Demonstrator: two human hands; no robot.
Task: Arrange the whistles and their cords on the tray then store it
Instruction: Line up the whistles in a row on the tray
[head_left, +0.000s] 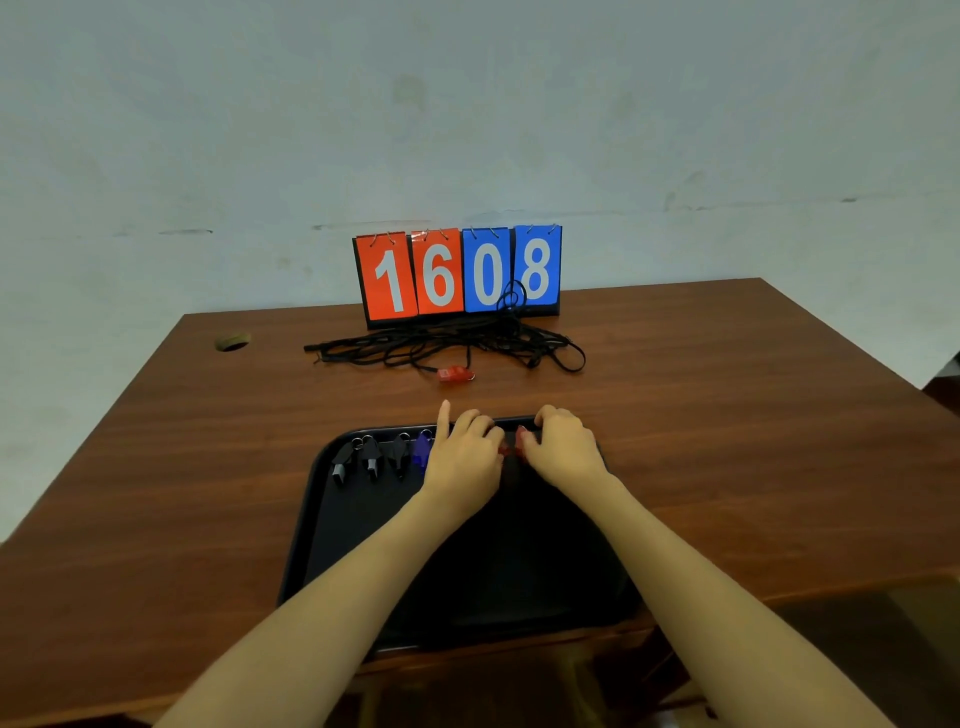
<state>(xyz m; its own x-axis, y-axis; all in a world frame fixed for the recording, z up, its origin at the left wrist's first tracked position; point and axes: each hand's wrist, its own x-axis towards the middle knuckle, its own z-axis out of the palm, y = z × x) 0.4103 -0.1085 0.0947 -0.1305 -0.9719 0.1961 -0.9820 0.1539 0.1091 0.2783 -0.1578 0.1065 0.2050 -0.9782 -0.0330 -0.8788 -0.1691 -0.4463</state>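
Filling the row at the tray's (323, 467) far edge, centre frame: the right hand's (563, 452) grip pinches a red whistle (521, 435), the left hand's (462, 460) curled grip is unreadable; next, I judge, fetch the stray whistle (454, 374) and cords (447, 343) above on the counter (727, 441).

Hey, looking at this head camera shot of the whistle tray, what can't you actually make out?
Red whistles, head view: the left hand and right hand cover them; their number, and whether the left hand grips one, is hidden.
Black cords, head view: tangled and far off; count unreadable.
Tray, head view: forearms hide parts of its floor and near rim.
Small round object, table's far left: too small to identify.
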